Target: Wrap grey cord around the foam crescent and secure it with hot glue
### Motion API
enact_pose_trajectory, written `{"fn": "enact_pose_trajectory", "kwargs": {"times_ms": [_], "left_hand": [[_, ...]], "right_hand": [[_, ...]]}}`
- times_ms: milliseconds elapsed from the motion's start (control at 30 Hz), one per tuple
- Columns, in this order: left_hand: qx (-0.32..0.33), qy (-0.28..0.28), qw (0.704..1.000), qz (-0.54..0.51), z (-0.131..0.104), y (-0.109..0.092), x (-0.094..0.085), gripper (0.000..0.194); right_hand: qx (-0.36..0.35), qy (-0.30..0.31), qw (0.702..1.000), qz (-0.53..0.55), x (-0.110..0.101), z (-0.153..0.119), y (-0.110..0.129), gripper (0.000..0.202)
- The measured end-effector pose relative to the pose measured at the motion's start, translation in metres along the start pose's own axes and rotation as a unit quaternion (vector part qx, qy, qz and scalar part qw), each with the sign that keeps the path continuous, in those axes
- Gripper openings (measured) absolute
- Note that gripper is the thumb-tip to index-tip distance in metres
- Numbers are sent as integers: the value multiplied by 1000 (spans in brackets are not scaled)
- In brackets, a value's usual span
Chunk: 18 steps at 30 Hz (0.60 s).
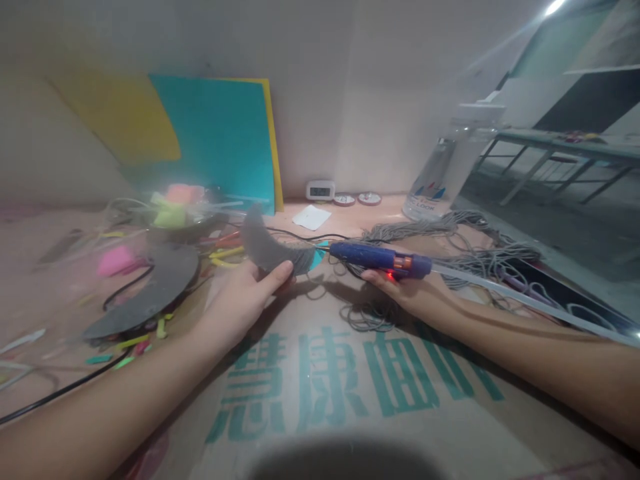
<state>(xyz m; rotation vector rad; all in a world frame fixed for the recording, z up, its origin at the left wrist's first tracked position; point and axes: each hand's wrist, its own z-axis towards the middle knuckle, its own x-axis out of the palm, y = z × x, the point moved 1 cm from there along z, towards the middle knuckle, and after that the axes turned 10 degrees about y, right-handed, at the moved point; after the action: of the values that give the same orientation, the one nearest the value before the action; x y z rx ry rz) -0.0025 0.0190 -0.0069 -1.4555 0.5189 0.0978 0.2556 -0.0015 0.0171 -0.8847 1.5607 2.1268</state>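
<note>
My left hand (263,283) pinches a crescent-shaped piece (270,247), mostly covered in grey cord, with a bare teal tip at its right end. In my right hand (400,287) is a blue glue gun (370,255), gripped from below, with a red light lit on its body. A long clear glue stick (525,300) runs out of its back end. The gun's nozzle is at the teal tip; whether it touches I cannot tell. Grey cord (370,317) lies in loose loops under and to the right of the gun.
A grey crescent (160,293) and colourful scraps (117,260) lie at left. Teal card (220,133) leans on the wall. At the back stand a small clock (320,191) and a clear bottle (435,173). A black cable (65,387) crosses the left side.
</note>
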Motion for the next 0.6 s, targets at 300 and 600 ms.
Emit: {"fn": "enact_pose_trajectory", "kwargs": {"times_ms": [300,600], "left_hand": [[-11,13,1000,-10,0,0,3,44],[-18,-6,1000,14,-1,-6,2,43]], "right_hand": [[37,-22,998,-54,-9,7,-2,32],[24,5,999,-31,-50,16,30,45]]}}
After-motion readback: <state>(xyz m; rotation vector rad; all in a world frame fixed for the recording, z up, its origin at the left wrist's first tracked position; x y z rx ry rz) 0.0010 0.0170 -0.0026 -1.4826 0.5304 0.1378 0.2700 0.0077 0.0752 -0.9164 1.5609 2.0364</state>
